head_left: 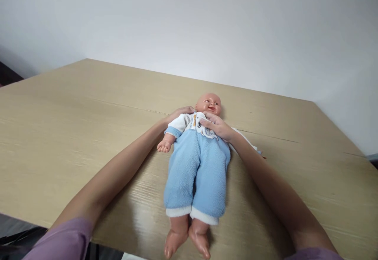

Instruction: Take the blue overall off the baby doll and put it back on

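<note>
A bald baby doll (208, 103) lies face up with its feet toward me. It wears a fuzzy outfit (198, 165) with light blue legs, white cuffs and a white chest that bears a cartoon patch. My left hand (183, 112) is at the collar beside the doll's neck, fingers closed on the cloth and partly hidden. Across the chest lies my right hand (219, 127), its thumb and fingers closed at the outfit's upper front. One doll arm (165, 143) sticks out of its short sleeve; the other sleeve (245, 138) is partly behind my right forearm.
The doll rests on a wide light wooden table (88, 126) with thin seams across its top. A plain pale wall (189, 27) stands behind the far edge. Dark items (20, 236) show below the near left edge.
</note>
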The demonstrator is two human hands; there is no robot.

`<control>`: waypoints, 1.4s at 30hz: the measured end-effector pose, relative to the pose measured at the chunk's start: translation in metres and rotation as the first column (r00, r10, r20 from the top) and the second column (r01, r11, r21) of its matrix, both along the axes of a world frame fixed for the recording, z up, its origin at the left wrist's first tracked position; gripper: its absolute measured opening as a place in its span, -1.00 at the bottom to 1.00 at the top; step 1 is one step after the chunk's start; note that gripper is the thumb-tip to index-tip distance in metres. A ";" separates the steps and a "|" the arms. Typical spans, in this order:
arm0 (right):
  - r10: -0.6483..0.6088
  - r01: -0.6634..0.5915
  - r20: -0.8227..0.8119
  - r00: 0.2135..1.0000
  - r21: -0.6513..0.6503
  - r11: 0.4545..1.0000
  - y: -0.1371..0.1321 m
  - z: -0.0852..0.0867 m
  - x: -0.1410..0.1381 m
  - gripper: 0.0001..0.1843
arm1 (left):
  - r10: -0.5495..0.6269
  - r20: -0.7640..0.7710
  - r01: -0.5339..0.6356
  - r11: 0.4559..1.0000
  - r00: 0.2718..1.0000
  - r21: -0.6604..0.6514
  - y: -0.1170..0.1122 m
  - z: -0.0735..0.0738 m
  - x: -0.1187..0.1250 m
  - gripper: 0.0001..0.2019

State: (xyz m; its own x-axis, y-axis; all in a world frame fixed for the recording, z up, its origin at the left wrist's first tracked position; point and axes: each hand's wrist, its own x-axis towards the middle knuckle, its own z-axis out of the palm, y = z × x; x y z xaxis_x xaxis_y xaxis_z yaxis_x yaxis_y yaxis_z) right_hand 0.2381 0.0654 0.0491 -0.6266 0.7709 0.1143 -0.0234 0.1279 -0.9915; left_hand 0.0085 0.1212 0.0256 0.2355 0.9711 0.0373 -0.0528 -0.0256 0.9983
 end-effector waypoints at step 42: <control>-0.120 0.110 -0.077 0.990 -0.125 0.986 -0.003 -0.003 -0.002 -0.41 | -0.012 -0.392 -0.072 0.978 0.920 -0.198 -0.029 0.022 -0.026 -0.51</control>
